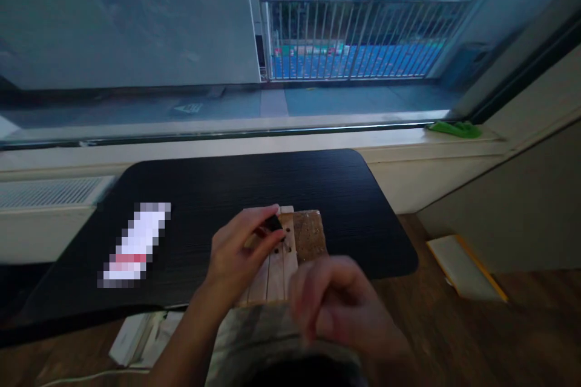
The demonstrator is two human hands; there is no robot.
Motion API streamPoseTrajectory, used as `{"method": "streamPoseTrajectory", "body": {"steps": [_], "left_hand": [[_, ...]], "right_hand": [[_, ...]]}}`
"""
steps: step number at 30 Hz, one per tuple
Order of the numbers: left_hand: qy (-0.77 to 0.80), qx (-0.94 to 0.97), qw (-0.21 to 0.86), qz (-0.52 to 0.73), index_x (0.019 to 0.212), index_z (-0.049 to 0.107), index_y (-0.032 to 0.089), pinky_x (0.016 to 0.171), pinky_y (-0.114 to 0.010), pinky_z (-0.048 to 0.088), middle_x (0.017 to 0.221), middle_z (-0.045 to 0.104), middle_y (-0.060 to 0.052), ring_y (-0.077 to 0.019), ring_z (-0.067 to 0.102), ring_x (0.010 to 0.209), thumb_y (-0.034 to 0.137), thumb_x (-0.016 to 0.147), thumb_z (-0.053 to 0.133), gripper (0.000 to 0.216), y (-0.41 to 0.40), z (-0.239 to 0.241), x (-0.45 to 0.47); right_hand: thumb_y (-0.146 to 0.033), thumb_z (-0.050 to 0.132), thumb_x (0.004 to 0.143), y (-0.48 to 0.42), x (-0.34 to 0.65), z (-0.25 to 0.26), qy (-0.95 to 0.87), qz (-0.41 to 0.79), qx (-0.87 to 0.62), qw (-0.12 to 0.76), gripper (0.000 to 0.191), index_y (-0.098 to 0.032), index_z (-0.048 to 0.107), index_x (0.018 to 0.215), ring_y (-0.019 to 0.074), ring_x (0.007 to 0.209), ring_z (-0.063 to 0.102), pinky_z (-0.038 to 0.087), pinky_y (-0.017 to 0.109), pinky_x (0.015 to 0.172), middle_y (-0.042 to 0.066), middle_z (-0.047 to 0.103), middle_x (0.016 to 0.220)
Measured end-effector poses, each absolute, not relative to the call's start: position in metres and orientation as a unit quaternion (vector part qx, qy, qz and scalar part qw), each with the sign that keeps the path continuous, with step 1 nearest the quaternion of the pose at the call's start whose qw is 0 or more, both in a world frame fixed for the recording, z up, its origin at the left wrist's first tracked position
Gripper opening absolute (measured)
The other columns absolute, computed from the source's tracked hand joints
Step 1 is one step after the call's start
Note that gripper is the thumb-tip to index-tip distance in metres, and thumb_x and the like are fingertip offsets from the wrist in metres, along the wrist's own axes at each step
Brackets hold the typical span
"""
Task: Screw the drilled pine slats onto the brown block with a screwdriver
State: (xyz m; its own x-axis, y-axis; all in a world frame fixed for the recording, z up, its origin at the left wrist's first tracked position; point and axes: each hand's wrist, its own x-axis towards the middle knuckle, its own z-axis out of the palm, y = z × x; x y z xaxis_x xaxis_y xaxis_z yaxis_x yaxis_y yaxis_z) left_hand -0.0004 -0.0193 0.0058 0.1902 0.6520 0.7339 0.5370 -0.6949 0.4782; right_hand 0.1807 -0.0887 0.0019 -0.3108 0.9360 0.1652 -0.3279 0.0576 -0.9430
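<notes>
A small black piece (273,223) is pinched between the thumb and fingers of my left hand (240,248). That hand rests over a pale slatted wooden board (267,281) with several dark holes in it. Against the board's right side lies a brown, rough-surfaced piece (311,233) dotted with small marks. My right hand (338,302) is raised close to the camera, in front of the board's near right corner. Its fingers are curled together and blurred; whatever they may hold cannot be made out.
The board lies on a black table (218,184) with rounded corners. A pixelated phone-shaped item (136,245) is on its left part. Beyond are a windowsill with a green cloth (455,129) and a radiator (54,192). White boxes (145,338) sit below the table's front edge.
</notes>
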Motion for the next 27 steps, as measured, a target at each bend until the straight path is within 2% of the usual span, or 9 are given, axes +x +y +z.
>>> {"method": "streamPoseTrajectory", "body": {"steps": [4,9,13,16,19,27], "left_hand": [[0.372,0.776,0.066,0.505,0.118,0.07,0.022,0.069,-0.021,0.062,0.096,0.077,-0.002,-0.0087,0.069,0.067,0.024,0.092,0.071,0.025,-0.019,0.007,0.004],[0.357,0.786,0.07,0.499,0.122,0.069,0.023,0.07,-0.021,0.061,0.098,0.077,-0.002,-0.0096,0.07,0.071,0.024,0.093,0.069,0.029,-0.016,0.008,0.007],[0.362,0.79,0.086,0.488,0.121,0.07,0.023,0.072,-0.022,0.061,0.097,0.077,-0.003,-0.0105,0.07,0.074,0.022,0.093,0.069,0.028,-0.015,0.011,0.008],[0.381,0.786,0.098,0.478,0.121,0.07,0.024,0.071,-0.022,0.061,0.095,0.077,-0.002,-0.0105,0.07,0.071,0.021,0.093,0.068,0.028,-0.014,0.013,0.007],[0.388,0.785,0.097,0.473,0.122,0.07,0.024,0.07,-0.022,0.06,0.093,0.077,-0.001,-0.0108,0.07,0.072,0.022,0.094,0.067,0.028,-0.013,0.013,0.005],[0.37,0.795,0.114,0.468,0.126,0.066,0.024,0.078,-0.024,0.063,0.103,0.077,-0.003,-0.0113,0.073,0.08,0.018,0.094,0.065,0.033,-0.016,0.011,0.007]], "right_hand": [[-0.028,0.074,0.083,-0.048,0.2,-0.014,-0.524,0.44,-0.448,0.576,0.004,-0.025,0.071,0.084,0.014,0.069,0.062,0.051,0.025,0.062,-0.001,0.07,0.077],[-0.019,0.066,0.085,-0.032,0.198,-0.029,-0.64,0.402,-0.418,0.504,0.018,-0.025,0.072,0.101,0.0181,0.088,0.068,0.056,0.032,0.079,0.003,0.074,0.097],[-0.017,0.057,0.091,-0.026,0.193,-0.036,-0.662,0.396,-0.396,0.498,0.019,-0.025,0.071,0.101,0.0182,0.096,0.069,0.055,0.033,0.087,0.003,0.075,0.101],[-0.017,0.052,0.094,-0.024,0.192,-0.043,-0.654,0.389,-0.406,0.506,0.022,-0.025,0.071,0.099,0.0179,0.096,0.07,0.056,0.033,0.086,0.003,0.076,0.1],[-0.015,0.052,0.092,-0.023,0.192,-0.05,-0.658,0.374,-0.42,0.5,0.022,-0.025,0.071,0.097,0.0183,0.093,0.069,0.056,0.034,0.083,0.003,0.075,0.097],[-0.012,0.061,0.085,-0.025,0.193,-0.062,-0.721,0.28,-0.411,0.483,0.024,-0.027,0.073,0.099,0.0251,0.114,0.062,0.048,0.049,0.103,0.007,0.07,0.113]]}}
